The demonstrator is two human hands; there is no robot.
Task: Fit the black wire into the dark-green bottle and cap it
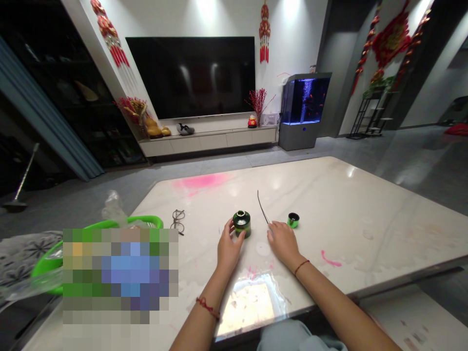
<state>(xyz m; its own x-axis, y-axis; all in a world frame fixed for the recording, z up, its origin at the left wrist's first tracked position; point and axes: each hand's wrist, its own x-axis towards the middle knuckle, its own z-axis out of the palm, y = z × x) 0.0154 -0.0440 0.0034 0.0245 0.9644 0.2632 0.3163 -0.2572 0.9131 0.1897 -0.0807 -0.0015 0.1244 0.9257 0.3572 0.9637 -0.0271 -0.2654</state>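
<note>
My left hand [232, 242] is wrapped round the side of a squat, dark green glass bottle [242, 225] with a narrow open neck. The bottle stands upright at the middle of the table. To its right, my right hand [283, 241] is closed on the lower end of a thin black stick [262, 207], slightly bent at its top, with a pale stretch near the fingers. The stick points away from me, apart from the bottle. Just beyond my right knuckles stands a small green cap [293, 220], its dark open side facing up.
Glasses [178, 222] lie folded out on the white table [347, 204], left of the bottle. A green basket [146, 220] with plastic bags stands at the left edge, partly pixelated. Pink stains [200, 182] mark the tabletop. Beyond are a television [197, 75] and a fish tank [303, 102].
</note>
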